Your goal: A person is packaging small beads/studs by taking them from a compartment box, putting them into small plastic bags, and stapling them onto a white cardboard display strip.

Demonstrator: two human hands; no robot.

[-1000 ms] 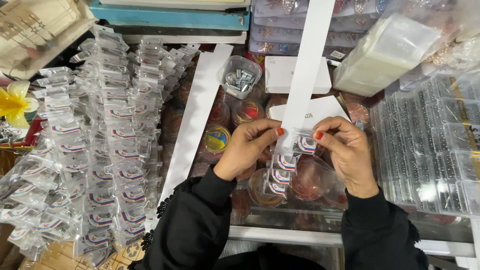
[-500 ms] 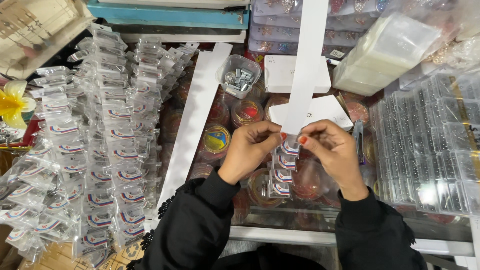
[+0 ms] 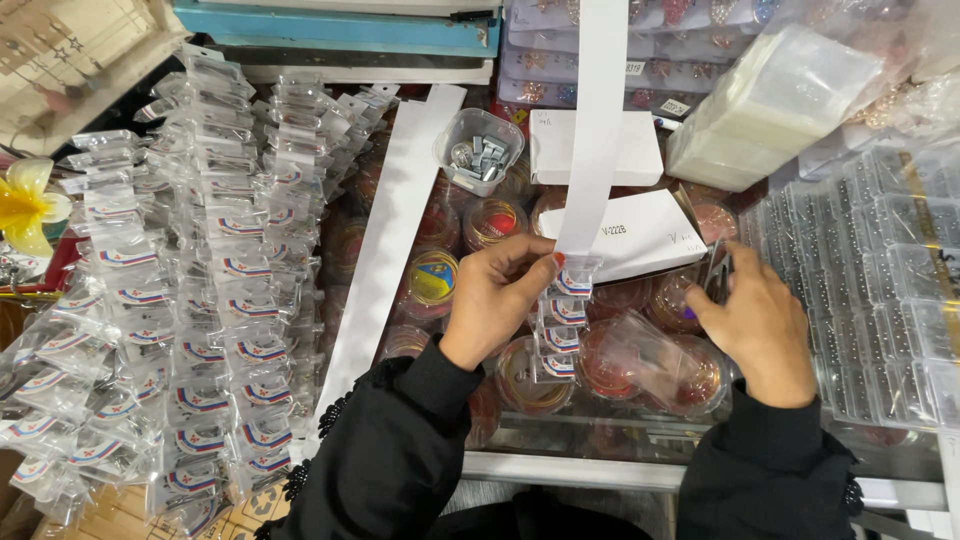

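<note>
your left hand has its fingers clamped on the white strip of small packets; your right hand fingers: cannot tell.

I log: glass worktop with metal edge, evenly lit; teal board along the rear; wooden frame, far-left corner.

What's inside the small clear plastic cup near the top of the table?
The clear plastic cup holds a pile of small grey metal pieces; what lies beneath the pile is covered.
</note>
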